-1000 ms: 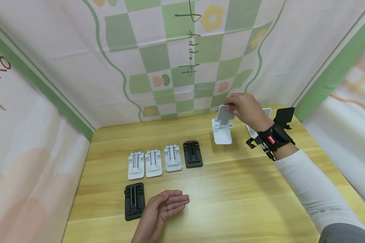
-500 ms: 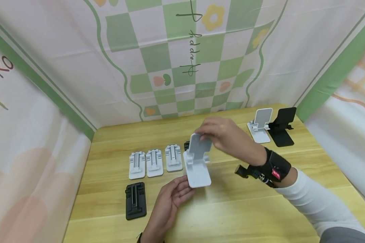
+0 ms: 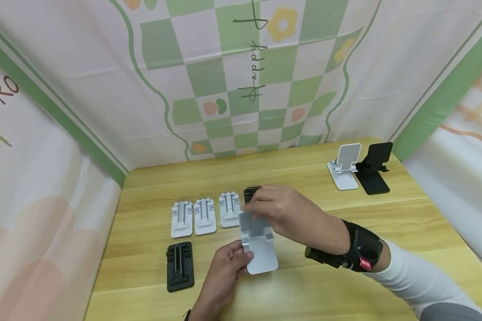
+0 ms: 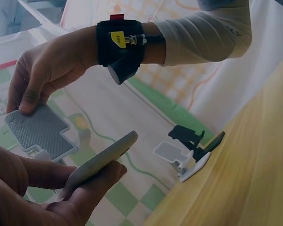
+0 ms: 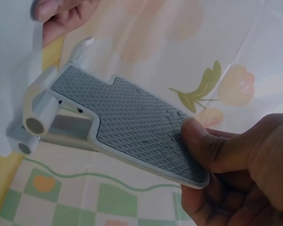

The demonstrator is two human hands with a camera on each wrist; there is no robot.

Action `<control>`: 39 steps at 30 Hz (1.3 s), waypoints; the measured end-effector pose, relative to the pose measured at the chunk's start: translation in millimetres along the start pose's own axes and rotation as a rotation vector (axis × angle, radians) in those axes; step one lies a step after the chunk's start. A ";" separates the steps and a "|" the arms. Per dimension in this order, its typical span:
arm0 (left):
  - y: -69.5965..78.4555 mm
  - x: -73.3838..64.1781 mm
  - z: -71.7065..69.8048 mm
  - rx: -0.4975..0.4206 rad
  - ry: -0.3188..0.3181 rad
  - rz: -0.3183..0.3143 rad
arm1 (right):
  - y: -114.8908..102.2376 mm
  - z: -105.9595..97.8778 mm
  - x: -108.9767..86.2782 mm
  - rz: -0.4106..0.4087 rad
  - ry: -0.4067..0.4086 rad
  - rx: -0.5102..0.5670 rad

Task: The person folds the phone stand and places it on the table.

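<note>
- Wood-grain surface (image 3: 313,294), across the lower half.
- Right hand (image 3: 283,209), near centre: fingers pinching the top edge of the held white phone stand (image 3: 262,256).
- Left hand (image 3: 225,269), lower centre: thumb and fingers pinching that stand's base.
- The held stand: unfolded, just below centre.
- Unfolded black stand (image 3: 373,180) and unfolded white stand (image 3: 342,179), right.
- Folded black stand (image 3: 180,266), lower left.
- Three folded white stands (image 3: 205,216), left of centre.
- Partly hidden black stand (image 3: 251,194), beyond the right hand.
</note>
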State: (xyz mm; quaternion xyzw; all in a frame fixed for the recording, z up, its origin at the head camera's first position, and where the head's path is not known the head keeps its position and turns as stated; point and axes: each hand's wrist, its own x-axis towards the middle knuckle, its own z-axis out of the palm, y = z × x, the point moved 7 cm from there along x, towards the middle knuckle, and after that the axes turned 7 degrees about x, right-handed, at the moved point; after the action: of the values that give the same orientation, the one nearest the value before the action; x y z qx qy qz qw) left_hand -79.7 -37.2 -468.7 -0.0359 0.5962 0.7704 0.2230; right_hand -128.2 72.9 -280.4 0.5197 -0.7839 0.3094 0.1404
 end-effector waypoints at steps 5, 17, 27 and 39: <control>-1.2 -0.9 0.5 0.016 -0.010 0.019 | -0.7 0.2 -0.3 0.045 -0.005 0.029; 8.7 -4.4 -2.3 0.040 -0.011 0.011 | 33.5 21.4 -14.3 0.380 -0.055 0.252; 15.1 -4.3 -9.0 0.070 -0.001 0.031 | 51.7 40.4 -28.0 0.545 -0.091 0.355; 19.0 -6.2 -10.4 0.067 -0.005 0.022 | 50.3 40.6 -30.4 0.504 0.022 0.386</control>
State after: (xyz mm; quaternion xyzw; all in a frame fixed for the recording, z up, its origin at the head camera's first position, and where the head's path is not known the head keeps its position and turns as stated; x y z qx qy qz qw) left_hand -83.7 -52.4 -452.6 -0.0197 0.6217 0.7524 0.2171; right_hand -156.6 83.0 -345.1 0.3230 -0.8131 0.4831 -0.0336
